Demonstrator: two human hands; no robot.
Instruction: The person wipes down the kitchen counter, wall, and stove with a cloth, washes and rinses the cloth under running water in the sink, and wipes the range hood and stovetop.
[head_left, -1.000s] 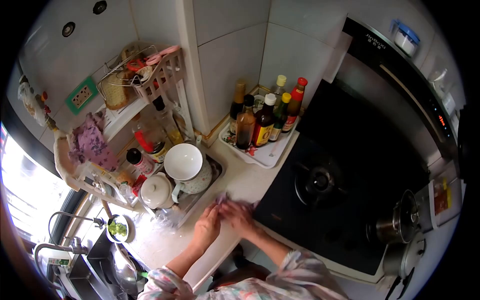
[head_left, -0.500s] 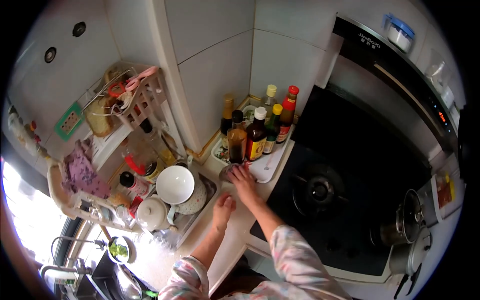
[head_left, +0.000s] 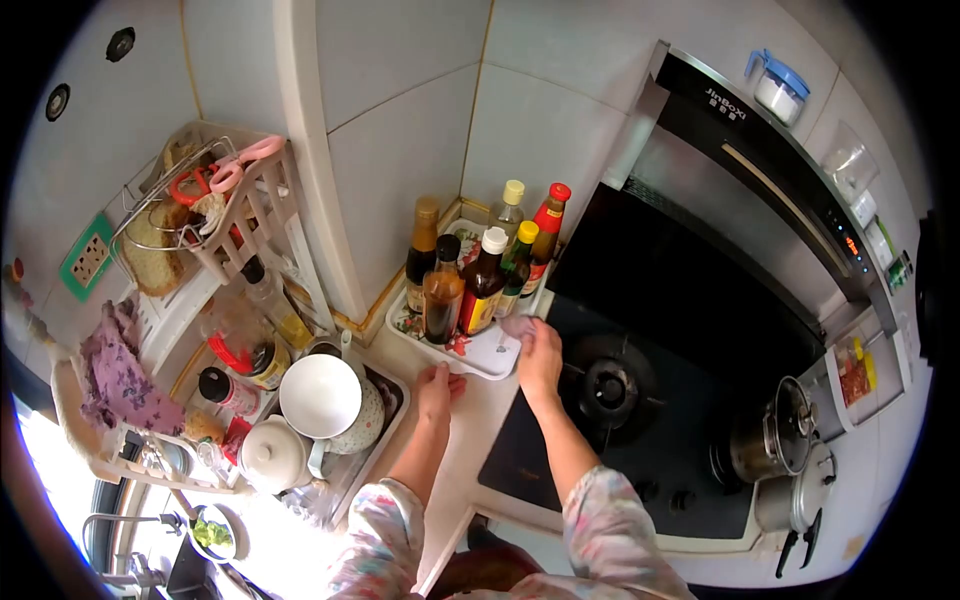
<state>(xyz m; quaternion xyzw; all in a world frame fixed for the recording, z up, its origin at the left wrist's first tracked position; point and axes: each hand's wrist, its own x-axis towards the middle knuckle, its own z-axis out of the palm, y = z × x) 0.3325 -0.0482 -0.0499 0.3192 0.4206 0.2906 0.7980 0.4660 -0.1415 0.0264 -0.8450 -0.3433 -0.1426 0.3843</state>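
Observation:
A white tray (head_left: pixel 490 358) with a floral print holds several sauce bottles, among them a dark bottle with a white cap (head_left: pixel 484 282) and an amber one with a black cap (head_left: pixel 442 292). At the tray's front right corner, my right hand (head_left: pixel 541 362) is closed on a purplish cloth (head_left: pixel 517 326), which lies against the tray's surface. My left hand (head_left: pixel 437 391) is by the tray's front left edge, fingers apart, with nothing seen in it.
A black gas stove (head_left: pixel 610 390) lies right of my hands, with a steel pot (head_left: pixel 765 445) at its right. To the left, a metal tray (head_left: pixel 395 398) carries a white bowl (head_left: pixel 320 396) and a lidded pot (head_left: pixel 272 455). A rack with pink scissors stands behind.
My right hand has moved with the cloth from the counter and the tray's front left to its right corner. My left hand has come up to the tray. The whole view has shifted.

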